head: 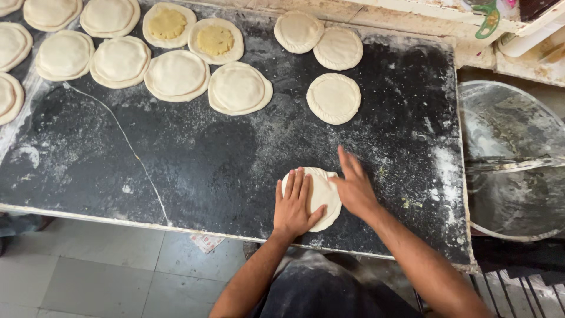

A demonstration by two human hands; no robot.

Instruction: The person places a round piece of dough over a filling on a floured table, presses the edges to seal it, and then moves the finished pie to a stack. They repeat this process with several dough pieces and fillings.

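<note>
The work surface is a black stone slab, dusted with white flour in patches and crossed by a thin pale crack line running from its upper left toward the front edge. Near the front edge, right of centre, lies a flat round dough disc. The left hand lies palm down on the disc's left half, fingers extended and close together, gripping nothing. The right hand rests at the disc's right edge, fingers straight and spread open, also closed on nothing; its fingertips extend past the disc onto the bare slab. At the rear of the slab, three crimped-edge discs sit in a cluster, well apart from the hands. To their left, rows of sealed discs overlap one another, and two open discs with yellow filling lie at the back edge. Right of the slab stands a large round metal vessel, coated in flour, with a metal strip across its top. Beyond the slab's rear edge runs a worn pale ledge. Below the front edge the floor is grey tile, with a small scrap of paper lying on it.
</note>
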